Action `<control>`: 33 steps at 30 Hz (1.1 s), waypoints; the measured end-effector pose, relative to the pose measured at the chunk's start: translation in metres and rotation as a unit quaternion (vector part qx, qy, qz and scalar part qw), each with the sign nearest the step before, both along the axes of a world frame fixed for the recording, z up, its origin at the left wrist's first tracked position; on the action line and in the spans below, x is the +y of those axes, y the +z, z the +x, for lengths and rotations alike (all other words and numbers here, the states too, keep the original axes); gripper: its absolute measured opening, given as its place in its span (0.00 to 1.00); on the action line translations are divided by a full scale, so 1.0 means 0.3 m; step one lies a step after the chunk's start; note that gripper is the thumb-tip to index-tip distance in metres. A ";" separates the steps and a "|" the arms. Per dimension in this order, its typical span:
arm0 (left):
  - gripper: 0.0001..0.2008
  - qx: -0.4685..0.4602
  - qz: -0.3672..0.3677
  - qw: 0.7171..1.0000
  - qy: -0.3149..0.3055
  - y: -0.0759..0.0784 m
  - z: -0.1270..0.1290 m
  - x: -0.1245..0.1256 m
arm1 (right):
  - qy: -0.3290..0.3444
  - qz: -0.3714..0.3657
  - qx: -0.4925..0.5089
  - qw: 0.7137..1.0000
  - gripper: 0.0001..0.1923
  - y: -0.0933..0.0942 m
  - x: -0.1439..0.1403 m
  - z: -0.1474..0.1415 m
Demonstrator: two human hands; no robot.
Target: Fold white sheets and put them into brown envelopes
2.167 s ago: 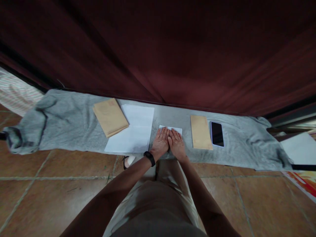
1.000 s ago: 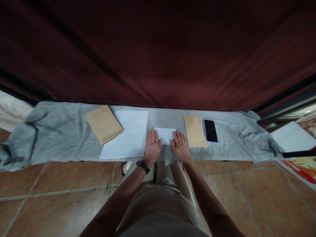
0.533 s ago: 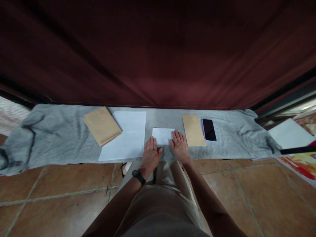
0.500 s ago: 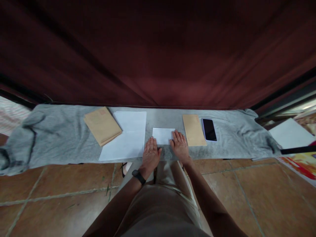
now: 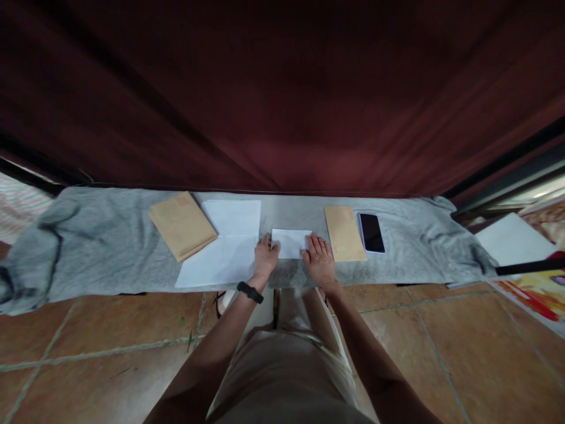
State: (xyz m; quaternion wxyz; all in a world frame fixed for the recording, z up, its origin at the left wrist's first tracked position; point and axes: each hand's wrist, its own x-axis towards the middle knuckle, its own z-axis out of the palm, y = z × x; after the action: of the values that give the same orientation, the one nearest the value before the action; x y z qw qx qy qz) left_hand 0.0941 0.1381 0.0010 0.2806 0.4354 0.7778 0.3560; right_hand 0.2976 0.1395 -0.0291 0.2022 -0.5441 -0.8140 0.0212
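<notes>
A small white folded sheet of paper (image 5: 291,244) lies flat on the grey cloth (image 5: 304,213) in front of me. At its left edge is my left hand (image 5: 265,257), with the fingers curled in and the thumb against the paper's edge. My right hand (image 5: 321,263) rests flat, its outstretched fingers on the paper's right end. Just right of that hand lies a single brown envelope (image 5: 345,233). On the left, large white sheets of paper (image 5: 233,253) lie partly under a stack of brown envelopes (image 5: 183,225).
A smartphone (image 5: 372,232) with a dark screen lies right of the single envelope. The cloth is rumpled at both ends. A dark red curtain (image 5: 282,129) hangs along the far edge. A white board (image 5: 514,241) and a colourful printed sheet (image 5: 534,297) are at the far right.
My left hand has gone from lying flat near the paper's lower left corner to curled fingers at its left edge, slightly higher. My right hand stays flat on the paper.
</notes>
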 end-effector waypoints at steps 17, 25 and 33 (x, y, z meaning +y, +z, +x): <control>0.07 -0.248 0.063 0.967 0.006 0.006 -0.019 -0.034 | -0.021 -0.113 0.289 0.950 0.31 0.026 0.026 0.046; 0.16 -0.333 0.051 0.942 -0.014 0.047 -0.013 -0.060 | -0.048 -0.274 0.528 0.802 0.21 0.048 0.049 0.066; 0.20 -0.339 0.065 0.939 0.006 0.062 -0.016 -0.039 | -0.032 -0.288 0.511 0.809 0.16 0.057 0.029 0.058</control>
State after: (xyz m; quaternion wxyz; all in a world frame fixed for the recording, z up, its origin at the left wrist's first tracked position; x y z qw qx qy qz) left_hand 0.0894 0.1265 0.0197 0.4963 0.3014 0.6144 0.5342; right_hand 0.3149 0.1482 -0.0119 0.4235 -0.5138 -0.5322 0.5229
